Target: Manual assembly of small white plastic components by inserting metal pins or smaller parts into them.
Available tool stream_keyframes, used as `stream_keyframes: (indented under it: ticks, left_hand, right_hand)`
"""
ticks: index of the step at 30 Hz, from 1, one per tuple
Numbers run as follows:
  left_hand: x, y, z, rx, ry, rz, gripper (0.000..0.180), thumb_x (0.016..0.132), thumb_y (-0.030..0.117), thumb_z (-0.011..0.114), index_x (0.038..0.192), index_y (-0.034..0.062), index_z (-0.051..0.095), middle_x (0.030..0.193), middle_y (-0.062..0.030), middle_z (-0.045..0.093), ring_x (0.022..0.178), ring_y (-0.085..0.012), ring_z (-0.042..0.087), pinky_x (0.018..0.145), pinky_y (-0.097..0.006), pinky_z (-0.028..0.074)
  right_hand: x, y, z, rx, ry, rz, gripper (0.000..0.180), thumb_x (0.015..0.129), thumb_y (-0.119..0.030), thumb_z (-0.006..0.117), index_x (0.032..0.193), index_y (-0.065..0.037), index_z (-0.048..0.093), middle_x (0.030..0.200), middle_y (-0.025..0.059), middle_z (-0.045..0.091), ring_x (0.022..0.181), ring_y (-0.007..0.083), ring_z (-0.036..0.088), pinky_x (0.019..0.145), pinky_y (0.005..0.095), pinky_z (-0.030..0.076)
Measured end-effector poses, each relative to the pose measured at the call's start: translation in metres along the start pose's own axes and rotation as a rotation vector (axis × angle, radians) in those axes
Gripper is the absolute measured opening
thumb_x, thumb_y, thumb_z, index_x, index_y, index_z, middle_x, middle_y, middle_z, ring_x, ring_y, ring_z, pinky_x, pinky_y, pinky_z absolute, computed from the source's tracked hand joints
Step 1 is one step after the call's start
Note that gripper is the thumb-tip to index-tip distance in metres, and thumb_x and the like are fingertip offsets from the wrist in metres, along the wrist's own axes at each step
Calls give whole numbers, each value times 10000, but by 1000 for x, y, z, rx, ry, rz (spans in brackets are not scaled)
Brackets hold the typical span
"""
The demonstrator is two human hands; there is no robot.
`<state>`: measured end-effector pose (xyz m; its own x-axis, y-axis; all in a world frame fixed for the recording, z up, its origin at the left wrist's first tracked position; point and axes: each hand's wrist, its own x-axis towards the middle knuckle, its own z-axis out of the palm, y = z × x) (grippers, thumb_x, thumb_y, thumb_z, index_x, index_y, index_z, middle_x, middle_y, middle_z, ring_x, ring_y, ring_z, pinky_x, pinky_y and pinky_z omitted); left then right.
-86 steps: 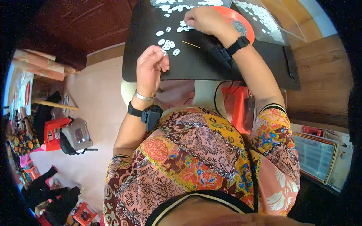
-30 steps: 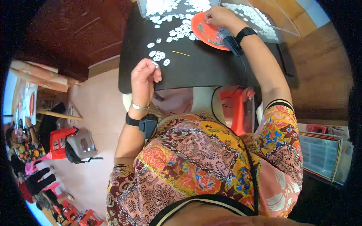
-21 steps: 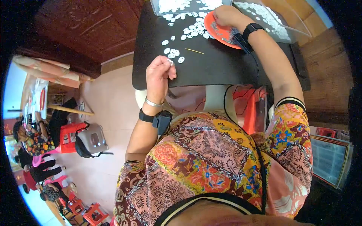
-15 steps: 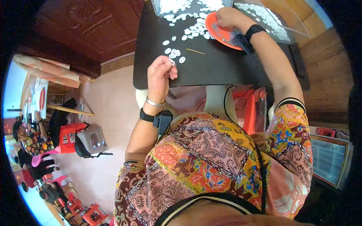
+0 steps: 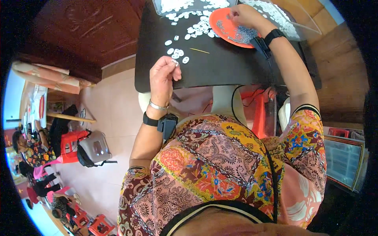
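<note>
Item: small white pieces (image 5: 178, 52) at 12 o'clock of my left hand (image 5: 164, 74) (nearer, pinched on one); right hand (image 5: 245, 15) fingers orange plate (image 5: 230, 29), grip unclear.

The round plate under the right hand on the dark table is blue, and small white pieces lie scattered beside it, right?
Not quite. The plate is orange, not blue; the head view shows it. The rest holds: the right hand is over it on the dark table, and small white pieces lie scattered beside it.
</note>
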<state>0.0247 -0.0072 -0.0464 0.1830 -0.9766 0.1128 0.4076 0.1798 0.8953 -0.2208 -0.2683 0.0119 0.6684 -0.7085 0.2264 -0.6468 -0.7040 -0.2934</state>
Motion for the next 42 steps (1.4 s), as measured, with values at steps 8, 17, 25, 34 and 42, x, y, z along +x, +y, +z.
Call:
stream_keyframes:
  ticks: [8,17,25,34,42]
  left_hand:
    - [1,-2,1,12,-10,21,116,887,93,479,802,36,533,652,-31,544,562,-90,485,538,-205,381]
    - [-1,1,1,14,-3,13,116,887,95,476,804,32,527,652,-37,537,565,-95,481,543,-210,381]
    - [-1,0,0,35,-14,22,121,887,103,480,807,36,541,652,-37,548,567,-92,485,544,-209,382]
    - [0,-2,-2,35,-16,18,140,890,142,495,835,20,539,648,-67,531,578,-135,477,558,-242,389]
    - [-1,-1,-2,22,1,26,113,884,94,486,803,37,539,655,-37,555,561,-90,489,545,-206,387]
  right_hand:
    - [-1,-39,-28,-60,-282,36,63,668,-97,610,649,-45,640,579,114,603,540,218,596,494,349,439]
    - [1,-31,0,-191,-278,-106,81,678,-97,620,664,-33,572,644,109,604,609,260,582,567,372,446]
    - [4,-44,7,-345,-268,-50,86,663,-108,601,710,-37,603,679,151,601,674,313,597,600,405,460]
    - [7,-41,10,-264,-324,6,169,646,-142,642,757,-17,620,731,170,621,715,325,611,634,417,472]
    - [3,-41,10,-385,-278,1,144,747,-135,617,810,-6,630,738,129,635,693,247,615,654,345,483]
